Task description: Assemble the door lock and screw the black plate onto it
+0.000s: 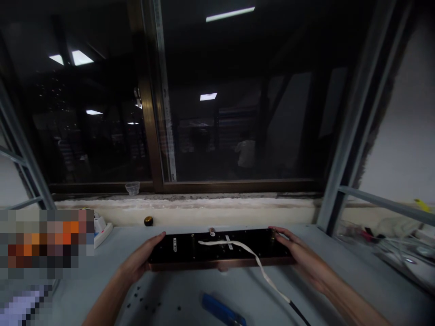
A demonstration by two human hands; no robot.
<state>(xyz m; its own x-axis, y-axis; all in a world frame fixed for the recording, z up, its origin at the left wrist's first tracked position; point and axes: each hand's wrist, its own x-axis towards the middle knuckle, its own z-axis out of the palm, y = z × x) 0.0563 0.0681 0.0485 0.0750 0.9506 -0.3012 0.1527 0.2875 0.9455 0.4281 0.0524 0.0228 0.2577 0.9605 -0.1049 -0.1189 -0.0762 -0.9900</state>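
The grey desk (278,301) is carrying the work, with a dark window (238,54) standing beyond its far edge and metal posts (353,122) rising at its far corners. A long black panel (210,253) is being held level across the desk's middle, nearer the far edge; whether it is touching the surface is unclear. The left hand (136,260) and right hand (302,258) are gripping its two ends, fingers partly spread and curled around them. The work is looking unfinished: a white-sleeved cable (249,250) is already running out of the panel's face toward the near edge, while loose small black pieces (147,307), perhaps screws, are lying toward the near left; where they belong is not showing. A power strip (103,233) is sitting by the far left corner. A blue screwdriver (222,310) is lying unheld toward the near edge, close to the cable, which may be getting in its way. A gold-and-black cap (148,221) is standing by the far edge.
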